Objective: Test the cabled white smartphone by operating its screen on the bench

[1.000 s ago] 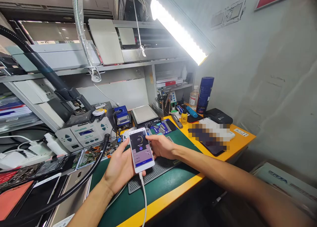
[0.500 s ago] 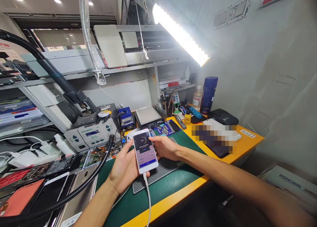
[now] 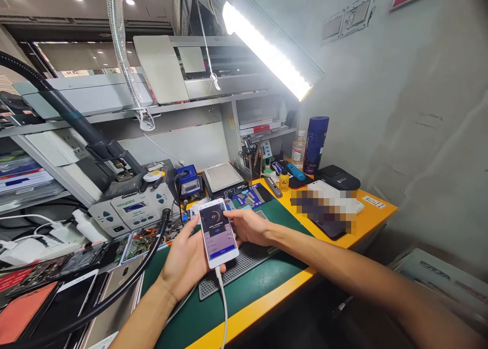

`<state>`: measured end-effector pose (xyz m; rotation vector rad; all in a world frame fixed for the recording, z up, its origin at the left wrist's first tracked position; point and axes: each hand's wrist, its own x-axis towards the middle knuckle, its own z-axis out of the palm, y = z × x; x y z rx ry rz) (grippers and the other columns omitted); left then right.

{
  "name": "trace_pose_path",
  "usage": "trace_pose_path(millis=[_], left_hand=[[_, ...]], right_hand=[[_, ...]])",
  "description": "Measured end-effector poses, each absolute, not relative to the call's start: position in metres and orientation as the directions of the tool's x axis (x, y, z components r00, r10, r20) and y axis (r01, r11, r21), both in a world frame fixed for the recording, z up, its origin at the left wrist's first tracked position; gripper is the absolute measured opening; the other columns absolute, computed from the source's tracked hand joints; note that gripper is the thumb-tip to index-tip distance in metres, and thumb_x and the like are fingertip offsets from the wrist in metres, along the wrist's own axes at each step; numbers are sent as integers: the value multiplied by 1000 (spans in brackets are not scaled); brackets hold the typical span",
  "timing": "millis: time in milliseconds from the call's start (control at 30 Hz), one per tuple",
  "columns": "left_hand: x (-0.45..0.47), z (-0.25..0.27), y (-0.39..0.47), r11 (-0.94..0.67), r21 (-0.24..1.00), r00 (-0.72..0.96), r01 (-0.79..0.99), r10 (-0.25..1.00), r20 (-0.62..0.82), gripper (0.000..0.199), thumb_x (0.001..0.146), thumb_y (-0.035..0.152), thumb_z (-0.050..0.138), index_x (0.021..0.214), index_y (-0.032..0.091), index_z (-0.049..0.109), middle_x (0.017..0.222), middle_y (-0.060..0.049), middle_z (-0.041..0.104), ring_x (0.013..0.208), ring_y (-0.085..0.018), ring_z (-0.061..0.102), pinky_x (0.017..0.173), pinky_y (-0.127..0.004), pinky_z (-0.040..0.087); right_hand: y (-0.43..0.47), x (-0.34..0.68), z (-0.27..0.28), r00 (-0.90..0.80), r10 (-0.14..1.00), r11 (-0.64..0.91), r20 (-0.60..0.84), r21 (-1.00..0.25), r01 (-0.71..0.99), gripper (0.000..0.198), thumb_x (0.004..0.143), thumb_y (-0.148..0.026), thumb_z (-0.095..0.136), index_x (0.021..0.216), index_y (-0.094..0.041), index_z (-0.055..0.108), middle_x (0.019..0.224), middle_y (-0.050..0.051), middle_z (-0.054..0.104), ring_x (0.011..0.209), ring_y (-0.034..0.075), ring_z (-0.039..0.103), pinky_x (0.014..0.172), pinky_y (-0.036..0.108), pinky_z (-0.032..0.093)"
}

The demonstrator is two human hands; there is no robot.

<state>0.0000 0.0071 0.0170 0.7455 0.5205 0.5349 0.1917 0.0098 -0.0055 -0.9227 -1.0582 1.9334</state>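
Observation:
A white smartphone [image 3: 218, 233] is held upright over the bench, its lit screen showing a ring with a number near 45. My left hand [image 3: 189, 257] cradles it from behind and the left, with the thumb along its left edge and a fingertip showing below the bottom edge. My right hand [image 3: 249, 227] grips the upper right edge, thumb on the front; its other fingers are partly hidden behind the phone. A white charging cable [image 3: 224, 303] runs down from the phone's bottom port. Beneath the hands lies a grey perforated pad [image 3: 244, 265] on a green mat [image 3: 263, 288].
A soldering or hot-air station [image 3: 139, 209] with a black hose [image 3: 152, 255] stands at left. Several phones and boards lie at the left front. A yellow bottle [image 3: 284, 180], blue spray can [image 3: 316, 145] and black case [image 3: 338, 178] stand at right. A bright lamp [image 3: 267, 49] hangs above.
The whole view has shifted slightly, so the scene sits a little further left. Both hands keep the same grip on the phone, and its screen looks the same.

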Motion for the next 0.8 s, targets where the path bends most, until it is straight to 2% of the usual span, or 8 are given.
trace_pose_path(millis=[500, 800], left_hand=[[0, 18, 7, 628, 731, 739, -266, 620, -263, 55, 101, 47, 45, 140, 10, 53, 112, -21, 71, 94, -32, 71, 69, -40, 60], [1, 19, 6, 627, 734, 745, -260, 614, -261, 54, 101, 48, 46, 139, 11, 55, 113, -20, 70, 94, -31, 71, 72, -40, 59]], right_hand=[[11, 193, -9, -485, 846, -398, -222, -868, -296, 33, 97, -41, 42, 99, -16, 62, 73, 2, 59, 63, 17, 51, 65, 29, 47], [12, 191, -9, -479, 847, -390, -229, -881, -268, 37, 100, -37, 33, 97, -14, 62, 73, 3, 58, 63, 17, 52, 61, 28, 46]])
